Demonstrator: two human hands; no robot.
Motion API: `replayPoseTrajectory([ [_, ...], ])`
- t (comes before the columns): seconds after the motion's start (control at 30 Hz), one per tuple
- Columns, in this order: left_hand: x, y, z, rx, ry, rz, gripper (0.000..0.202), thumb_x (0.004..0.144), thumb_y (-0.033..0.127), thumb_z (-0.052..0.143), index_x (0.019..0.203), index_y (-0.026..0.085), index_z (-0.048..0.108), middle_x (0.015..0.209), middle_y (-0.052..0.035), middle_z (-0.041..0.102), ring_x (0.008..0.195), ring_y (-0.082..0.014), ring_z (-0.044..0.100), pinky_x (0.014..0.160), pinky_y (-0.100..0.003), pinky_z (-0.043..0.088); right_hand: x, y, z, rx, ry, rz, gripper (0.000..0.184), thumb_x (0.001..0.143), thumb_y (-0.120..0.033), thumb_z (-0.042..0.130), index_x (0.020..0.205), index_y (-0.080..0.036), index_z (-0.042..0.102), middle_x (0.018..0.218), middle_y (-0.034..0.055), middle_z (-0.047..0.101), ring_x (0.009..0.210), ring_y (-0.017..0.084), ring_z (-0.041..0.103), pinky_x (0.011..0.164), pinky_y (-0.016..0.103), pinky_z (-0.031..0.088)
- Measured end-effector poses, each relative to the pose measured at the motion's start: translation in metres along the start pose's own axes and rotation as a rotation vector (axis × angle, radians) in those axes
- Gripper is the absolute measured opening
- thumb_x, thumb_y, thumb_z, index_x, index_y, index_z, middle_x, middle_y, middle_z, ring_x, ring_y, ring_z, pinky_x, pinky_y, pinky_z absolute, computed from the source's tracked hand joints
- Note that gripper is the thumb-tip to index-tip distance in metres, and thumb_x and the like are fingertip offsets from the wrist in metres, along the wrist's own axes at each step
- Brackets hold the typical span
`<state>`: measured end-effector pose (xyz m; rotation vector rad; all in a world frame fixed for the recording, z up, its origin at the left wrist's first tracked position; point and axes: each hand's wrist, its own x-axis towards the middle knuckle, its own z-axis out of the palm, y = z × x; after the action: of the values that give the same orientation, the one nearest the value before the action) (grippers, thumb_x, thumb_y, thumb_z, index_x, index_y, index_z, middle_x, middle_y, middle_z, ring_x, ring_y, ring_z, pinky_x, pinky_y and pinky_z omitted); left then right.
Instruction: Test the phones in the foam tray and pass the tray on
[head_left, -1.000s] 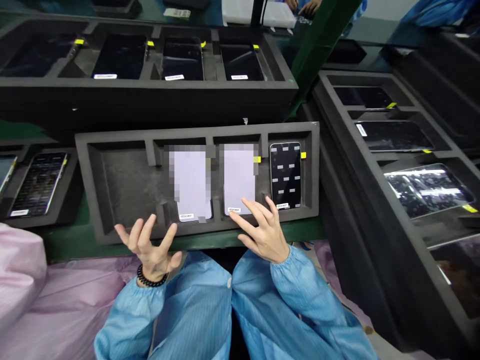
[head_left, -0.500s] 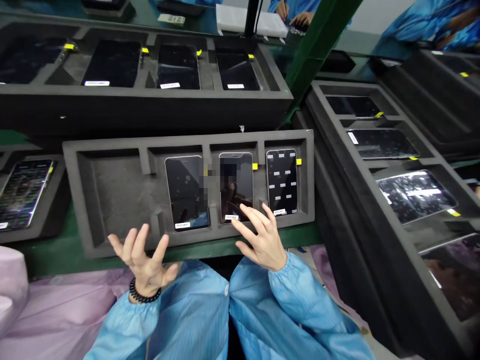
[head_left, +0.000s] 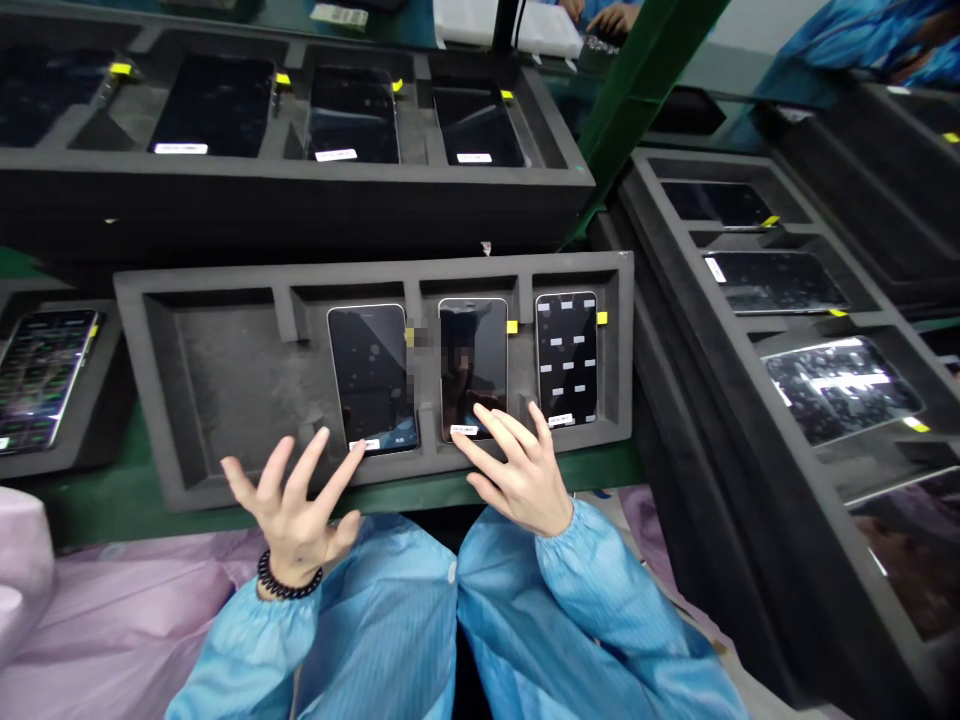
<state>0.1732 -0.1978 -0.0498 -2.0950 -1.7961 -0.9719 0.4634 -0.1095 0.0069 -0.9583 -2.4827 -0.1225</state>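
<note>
Left phone (head_left: 373,375): dark screen, lies flat in foam tray (head_left: 225,370), 3rd slot from right; white label at near end.
Mid phone (head_left: 472,362): dark, reflective, flat in next slot; yellow tab at top-right edge, white label at near end.
Tray: grey foam, w/ divided slots; leftmost section empty.

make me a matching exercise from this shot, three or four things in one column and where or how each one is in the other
Things:
1. left hand
2. right hand
3. phone with white bars on its screen
4. bead bracelet

Place or state:
A. rightmost slot of the near foam tray
B. fingers spread, a fingertip at the lower edge of the left phone
C. around the left wrist
D. fingertips at the bottom of the middle phone

Pairs: 1-B, 2-D, 3-A, 4-C
</note>
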Motion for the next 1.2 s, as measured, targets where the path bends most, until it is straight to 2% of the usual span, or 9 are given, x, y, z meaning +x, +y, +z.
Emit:
replayPoseTrajectory([
  [0.13, -0.009, -0.004, 0.003, -0.019, 0.039, -0.097, 0.064, 0.089, 0.074, 0.04, 0.134, 0.036, 0.066, 0.147, -0.0106, 0.048, 0.146, -0.0417, 0.03, 0.123, -0.073, 0.007, -0.001, 0.0, 0.001, 0.027, 0.06, -0.013, 0.04, 0.1, -0.036, 0.054, 0.137, -0.026, 0.062, 0.146, 0.0092, 0.06, 0.13, 0.025, 0.055, 0.128, 0.054, 0.023],
  [0.3, -0.013, -0.005, 0.003, -0.049, 0.052, -0.117, 0.053, 0.09, 0.072, 0.046, 0.132, 0.046, 0.064, 0.159, 0.0063, 0.038, 0.149, -0.0402, 0.027, 0.125, -0.069, 0.01, 0.0, 0.0, 0.001, 0.021, 0.039, -0.014, 0.04, 0.1, -0.037, 0.054, 0.137, -0.027, 0.062, 0.147, 0.0093, 0.059, 0.131, 0.025, 0.054, 0.127, 0.054, 0.024],
  [0.47, -0.005, -0.002, 0.001, -0.056, 0.019, -0.03, 0.06, 0.092, 0.071, 0.042, 0.139, 0.039, 0.063, 0.154, -0.0067, 0.044, 0.149, -0.0412, 0.027, 0.126, -0.07, -0.001, 0.002, -0.001, 0.0, 0.006, 0.006, -0.002, 0.04, 0.101, -0.035, 0.052, 0.14, -0.027, 0.06, 0.148, 0.0087, 0.058, 0.131, 0.024, 0.054, 0.129, 0.052, 0.018],
  [0.6, -0.007, 0.0, 0.002, -0.083, 0.072, -0.089, 0.058, 0.094, 0.066, 0.041, 0.147, 0.045, 0.051, 0.163, 0.0011, 0.031, 0.15, -0.044, 0.024, 0.123, -0.075, 0.007, 0.001, 0.0, 0.001, 0.029, 0.064, -0.019, 0.039, 0.102, -0.036, 0.048, 0.137, -0.025, 0.06, 0.146, 0.0115, 0.06, 0.133, 0.024, 0.053, 0.127, 0.054, 0.023],
  [0.67, -0.008, 0.0, 0.002, -0.095, 0.09, -0.111, 0.054, 0.094, 0.068, 0.042, 0.143, 0.048, 0.054, 0.162, 0.0044, 0.033, 0.15, -0.0435, 0.025, 0.123, -0.073, 0.009, 0.001, 0.0, 0.001, 0.025, 0.052, -0.018, 0.038, 0.102, -0.035, 0.048, 0.137, -0.024, 0.061, 0.146, 0.0113, 0.06, 0.133, 0.023, 0.053, 0.128, 0.053, 0.021],
  [0.77, -0.006, -0.001, 0.002, -0.075, 0.038, -0.06, 0.054, 0.091, 0.071, 0.047, 0.134, 0.043, 0.066, 0.153, -0.0029, 0.045, 0.149, -0.0422, 0.027, 0.126, -0.069, 0.002, 0.003, -0.001, 0.0, 0.001, -0.005, -0.006, 0.038, 0.102, -0.031, 0.051, 0.138, -0.026, 0.061, 0.146, 0.0085, 0.061, 0.131, 0.021, 0.055, 0.13, 0.05, 0.015],
  [0.87, -0.001, -0.002, 0.003, -0.075, 0.06, -0.004, 0.057, 0.092, 0.067, 0.048, 0.138, 0.037, 0.065, 0.155, -0.0078, 0.042, 0.15, -0.0408, 0.026, 0.127, -0.067, -0.001, 0.003, -0.001, 0.0, 0.014, 0.02, -0.008, 0.037, 0.103, -0.032, 0.049, 0.138, -0.027, 0.06, 0.145, 0.0091, 0.061, 0.131, 0.02, 0.055, 0.13, 0.05, 0.017],
  [1.07, 0.01, 0.002, 0.003, -0.065, 0.188, 0.068, 0.063, 0.097, 0.06, 0.042, 0.155, 0.037, 0.041, 0.17, 0.0035, 0.022, 0.152, -0.0338, 0.025, 0.128, -0.061, 0.008, 0.002, 0.001, 0.001, 0.03, 0.082, -0.025, 0.035, 0.103, -0.033, 0.046, 0.132, -0.024, 0.062, 0.143, 0.0108, 0.062, 0.132, 0.021, 0.054, 0.127, 0.051, 0.024],
  [1.2, 0.015, 0.004, 0.0, 0.014, 0.113, 0.121, 0.059, 0.099, 0.06, 0.037, 0.152, 0.037, 0.048, 0.167, 0.0011, 0.031, 0.152, -0.031, 0.027, 0.13, -0.056, 0.003, 0.003, -0.001, 0.001, -0.005, 0.021, -0.014, 0.035, 0.102, -0.032, 0.051, 0.134, -0.025, 0.063, 0.144, 0.0086, 0.062, 0.129, 0.021, 0.056, 0.13, 0.05, 0.015],
])
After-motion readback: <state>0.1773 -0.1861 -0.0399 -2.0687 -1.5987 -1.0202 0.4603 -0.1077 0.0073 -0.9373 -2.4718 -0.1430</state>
